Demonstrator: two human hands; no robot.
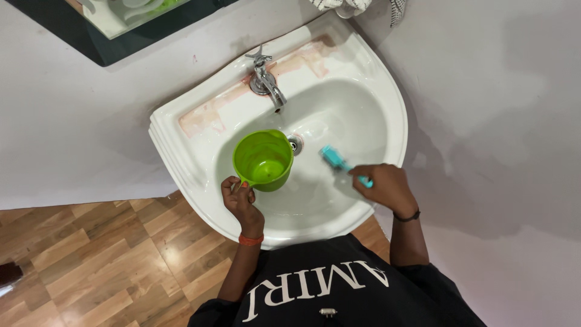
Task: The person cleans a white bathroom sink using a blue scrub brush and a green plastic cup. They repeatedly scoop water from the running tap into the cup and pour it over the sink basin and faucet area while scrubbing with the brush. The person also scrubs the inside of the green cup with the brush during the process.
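My left hand [240,200] grips the handle of a green plastic mug [263,160], held upright over the white wash basin [387,115]; a little water shows at the mug's bottom. My right hand [385,186] is closed on the handle of a teal brush [334,158]. The brush head is blurred and lies against the basin's inner wall, just right of the drain [295,144]. A chrome tap [266,80] stands at the basin's back, its spout pointing toward the mug.
The basin is fixed to a pale wall, with reddish stains along its back ledge [206,115]. A mirror edge [115,30] is at top left and a cloth [345,6] hangs at the top. Wooden flooring [91,260] lies lower left.
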